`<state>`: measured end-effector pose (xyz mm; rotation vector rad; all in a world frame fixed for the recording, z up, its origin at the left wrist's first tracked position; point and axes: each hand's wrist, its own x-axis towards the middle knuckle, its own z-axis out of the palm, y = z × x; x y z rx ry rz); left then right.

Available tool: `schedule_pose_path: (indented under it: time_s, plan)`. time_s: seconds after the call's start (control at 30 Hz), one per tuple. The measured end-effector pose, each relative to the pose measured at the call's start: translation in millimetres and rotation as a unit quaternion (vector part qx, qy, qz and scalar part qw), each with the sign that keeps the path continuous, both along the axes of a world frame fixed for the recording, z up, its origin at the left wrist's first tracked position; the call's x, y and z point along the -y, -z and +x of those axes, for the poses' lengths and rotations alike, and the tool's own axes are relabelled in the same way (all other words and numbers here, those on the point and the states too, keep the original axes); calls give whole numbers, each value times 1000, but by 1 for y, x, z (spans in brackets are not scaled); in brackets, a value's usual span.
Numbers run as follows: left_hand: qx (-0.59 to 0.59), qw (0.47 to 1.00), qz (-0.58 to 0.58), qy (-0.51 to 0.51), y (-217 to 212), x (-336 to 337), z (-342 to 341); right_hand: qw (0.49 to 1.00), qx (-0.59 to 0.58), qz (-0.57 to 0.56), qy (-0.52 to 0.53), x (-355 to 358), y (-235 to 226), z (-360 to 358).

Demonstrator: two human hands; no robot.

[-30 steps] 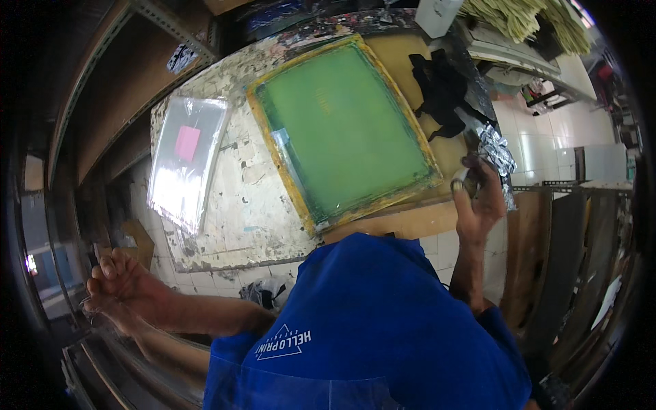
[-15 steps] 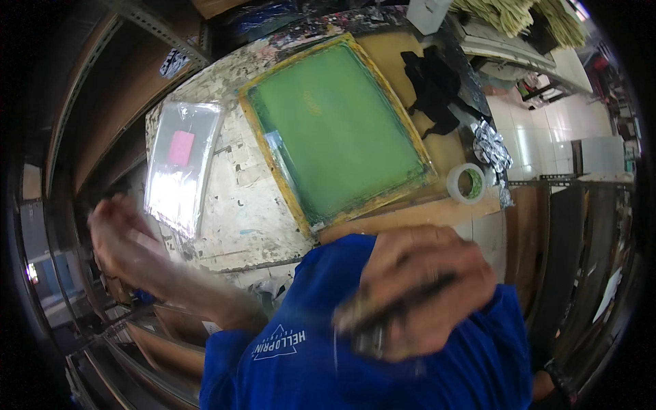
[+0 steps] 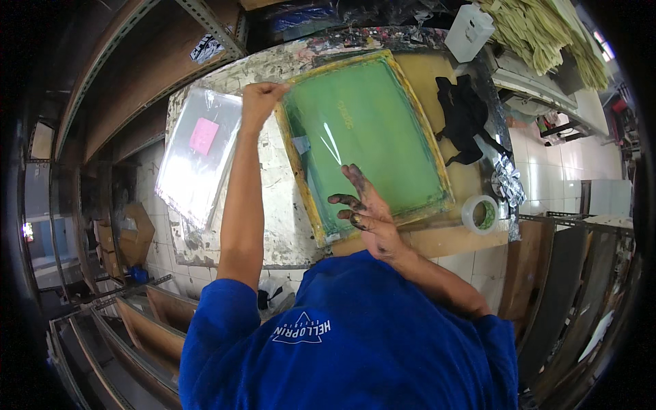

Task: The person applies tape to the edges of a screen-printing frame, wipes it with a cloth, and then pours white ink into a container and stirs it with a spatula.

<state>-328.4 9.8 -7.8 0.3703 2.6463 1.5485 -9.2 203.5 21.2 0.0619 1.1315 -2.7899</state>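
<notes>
Smudged right fingers (image 3: 358,180) spread over a smooth, rectangular green screen (image 3: 376,126).

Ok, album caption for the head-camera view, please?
Left hand at a corner of the green framed panel, smudged right hand over its near edge, tape roll alongside.

Seeing a smooth green screen (image 3: 376,130) in a rough, crusty frame (image 3: 424,130). Got a super glossy plastic pack (image 3: 184,167), matt pink paper (image 3: 203,137), crinkly metallic foil (image 3: 507,182), dull black cloth (image 3: 465,113), a matt cloth shirt (image 3: 369,342) and a rough, flaky tabletop (image 3: 273,205).
</notes>
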Motion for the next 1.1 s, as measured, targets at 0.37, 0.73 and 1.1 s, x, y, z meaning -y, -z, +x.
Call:
schedule_pose_path:
  time_s: [0.37,0.73,1.1]
  plan:
    - [-44,971,-235,-18,44,-33,-5,997,29,-68,13,29,51,-9]
    - [-102,957,-270,-36,59,-41,2,997,27,-71,10,37,62,-13]
    - [-151,964,-211,-51,76,-39,6,997,16,-76,8,43,68,-13]
